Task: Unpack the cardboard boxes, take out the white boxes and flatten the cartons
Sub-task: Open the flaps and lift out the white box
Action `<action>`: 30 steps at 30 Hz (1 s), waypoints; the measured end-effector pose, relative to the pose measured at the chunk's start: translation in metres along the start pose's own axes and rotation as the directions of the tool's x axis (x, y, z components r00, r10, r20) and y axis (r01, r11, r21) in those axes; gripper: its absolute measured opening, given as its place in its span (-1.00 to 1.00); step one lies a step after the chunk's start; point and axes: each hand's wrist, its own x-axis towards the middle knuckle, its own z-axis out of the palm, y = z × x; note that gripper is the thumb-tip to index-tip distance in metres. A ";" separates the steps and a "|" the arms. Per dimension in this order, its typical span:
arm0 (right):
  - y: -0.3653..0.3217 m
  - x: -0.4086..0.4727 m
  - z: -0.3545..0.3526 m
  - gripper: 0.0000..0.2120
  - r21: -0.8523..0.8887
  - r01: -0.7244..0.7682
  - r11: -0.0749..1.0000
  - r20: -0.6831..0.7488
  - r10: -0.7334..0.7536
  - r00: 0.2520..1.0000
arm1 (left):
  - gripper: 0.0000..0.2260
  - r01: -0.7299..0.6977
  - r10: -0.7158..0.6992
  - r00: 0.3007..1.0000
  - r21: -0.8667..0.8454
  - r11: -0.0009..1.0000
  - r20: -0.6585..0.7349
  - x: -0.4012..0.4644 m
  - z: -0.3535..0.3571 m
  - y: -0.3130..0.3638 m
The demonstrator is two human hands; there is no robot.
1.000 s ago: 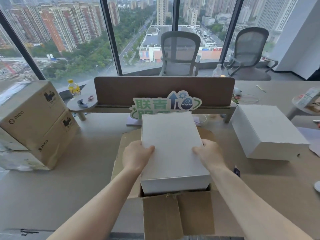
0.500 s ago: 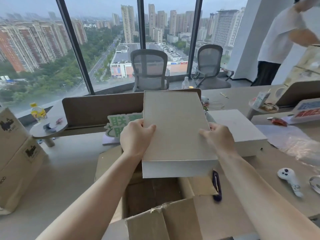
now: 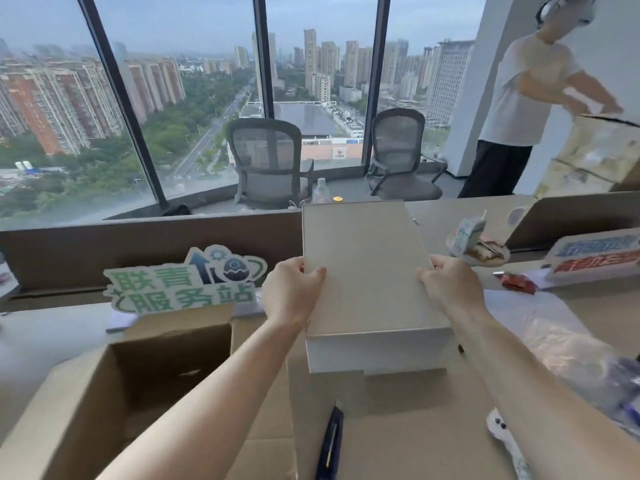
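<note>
The white box is gripped at its sides by our left hand and right hand, right of the open carton.

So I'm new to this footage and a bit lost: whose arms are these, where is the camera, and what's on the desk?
The camera sits on a person's head and looks down, so the arms are their own. The left hand and right hand grip a white box by its sides, to the right of the open cardboard carton. What it rests on is hidden. A dark pen-like tool lies on a carton flap, a green sign stands by the divider, and clear plastic wrap lies at right. Another person handles a carton behind.
</note>
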 end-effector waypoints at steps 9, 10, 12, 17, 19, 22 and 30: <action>0.072 0.114 -0.022 -0.78 -0.003 -0.067 0.998 0.056 0.067 0.996 | -0.84 0.110 -0.115 0.991 0.080 0.991 0.061 0.038 0.111 0.058; 0.078 0.121 -0.021 -0.77 -0.003 -0.080 0.997 0.073 0.080 0.994 | -0.84 0.114 -0.121 0.990 0.087 0.990 0.072 0.042 0.119 0.059; 0.087 0.133 -0.019 -0.76 -0.009 -0.100 0.995 0.095 0.100 0.990 | -0.82 0.119 -0.128 0.988 0.099 0.988 0.090 0.049 0.134 0.059; 0.096 0.155 -0.012 -0.81 -0.039 -0.117 0.992 0.126 0.121 0.985 | -0.83 0.116 -0.132 0.985 0.137 0.984 0.115 0.064 0.159 0.053; 0.098 0.160 -0.007 -0.86 -0.044 -0.109 0.993 0.139 0.114 0.984 | -0.84 0.119 -0.137 0.984 0.147 0.982 0.117 0.070 0.165 0.050; 0.098 0.167 -0.002 -0.91 -0.050 -0.094 0.994 0.155 0.101 0.983 | -0.82 0.110 -0.131 0.983 0.163 0.980 0.125 0.075 0.171 0.046; 0.101 0.178 0.000 -0.81 -0.127 -0.089 0.988 0.180 0.111 0.977 | -0.82 0.084 -0.108 0.981 0.150 0.985 0.163 0.074 0.174 0.042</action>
